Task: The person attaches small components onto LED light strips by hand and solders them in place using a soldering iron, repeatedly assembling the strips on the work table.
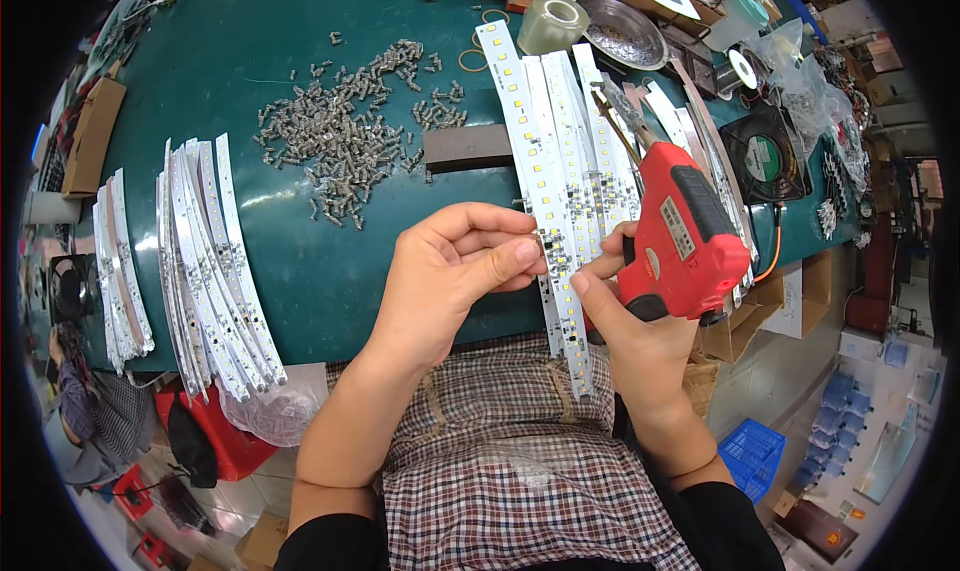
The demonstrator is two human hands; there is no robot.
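A long white LED strip board dotted with yellow LEDs slants in front of me, its lower end over my lap. My left hand is closed, thumb and fingers pinched at the strip's left edge beside its dark components. Whether a small part also sits between those fingertips is hidden. In my right hand is a red soldering gun with a black grip, its metal tip pointing up and away. The right thumb and fingertips also reach the strip's right edge. More white LED strips lie beneath and beside it.
A heap of small metal parts lies on the green table. Near it is a dark block. Stacked LED strips overhang the left front edge. Rightward are a tape roll, metal bowl and black fan.
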